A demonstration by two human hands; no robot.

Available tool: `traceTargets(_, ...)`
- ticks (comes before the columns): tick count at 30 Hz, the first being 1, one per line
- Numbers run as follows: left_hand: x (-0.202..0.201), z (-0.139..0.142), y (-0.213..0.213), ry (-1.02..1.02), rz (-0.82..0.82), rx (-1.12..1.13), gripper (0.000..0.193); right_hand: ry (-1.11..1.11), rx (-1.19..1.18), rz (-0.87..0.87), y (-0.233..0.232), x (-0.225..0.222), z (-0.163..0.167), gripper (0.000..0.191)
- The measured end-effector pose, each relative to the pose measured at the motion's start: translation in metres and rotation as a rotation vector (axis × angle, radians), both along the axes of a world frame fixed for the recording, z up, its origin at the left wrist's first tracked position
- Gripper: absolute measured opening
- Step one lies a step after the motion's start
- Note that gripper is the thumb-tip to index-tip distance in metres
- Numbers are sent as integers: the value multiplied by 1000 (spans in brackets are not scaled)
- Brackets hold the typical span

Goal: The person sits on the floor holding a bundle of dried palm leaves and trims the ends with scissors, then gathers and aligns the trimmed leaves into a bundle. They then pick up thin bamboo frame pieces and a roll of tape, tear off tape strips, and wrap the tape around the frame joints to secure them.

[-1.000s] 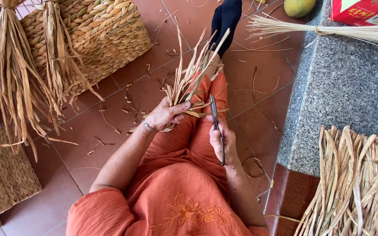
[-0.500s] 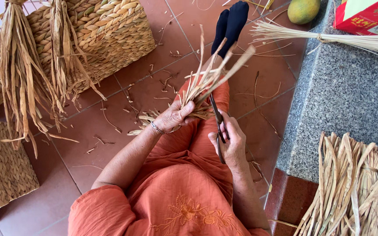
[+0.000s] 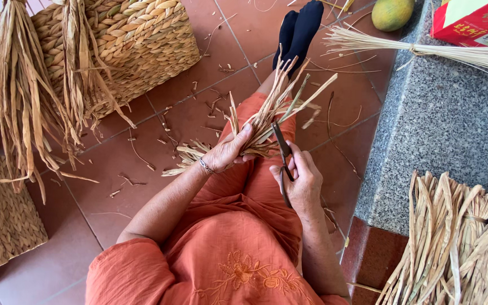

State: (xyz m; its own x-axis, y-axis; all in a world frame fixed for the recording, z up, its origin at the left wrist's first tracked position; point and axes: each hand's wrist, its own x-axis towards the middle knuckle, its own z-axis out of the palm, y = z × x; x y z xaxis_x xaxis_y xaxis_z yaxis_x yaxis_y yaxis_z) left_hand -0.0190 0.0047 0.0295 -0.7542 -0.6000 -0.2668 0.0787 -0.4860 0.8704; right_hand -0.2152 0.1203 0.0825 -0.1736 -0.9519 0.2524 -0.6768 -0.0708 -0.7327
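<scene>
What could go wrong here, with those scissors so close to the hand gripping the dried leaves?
The scissors in the right hand point toward the left hand, which grips the bundle of dried leaves right beside the blades; a slip might nick the fingers. The work is also done over the lap, so the blades could catch the orange clothing. Trimmed scraps scattered on the tiled floor might be slippery underfoot.

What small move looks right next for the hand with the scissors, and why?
Probably close the scissors on the strands. The right hand holds them with the blades at the base of the dried-straw bundle, which the left hand grips and fans out over the lap, loose ends sticking up.
</scene>
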Motion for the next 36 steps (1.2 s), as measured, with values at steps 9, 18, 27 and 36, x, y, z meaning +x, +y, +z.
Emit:
traceTargets(9,0,-4,0,-56,-96,-79,74,-125,-3,-43,-5,-4,-4,52)
traceTargets(18,2,-2,-2,-103,-117,-131,76,-2,-10,-22,-4,-4,9,58)
traceTargets(27,-3,0,2,-8,-130,-126,65,-113,-52,49,-5,-8,-6,52)
traceTargets(36,0,3,1,0,-78,-373,58,28,120,2,-5,-12,2,64)
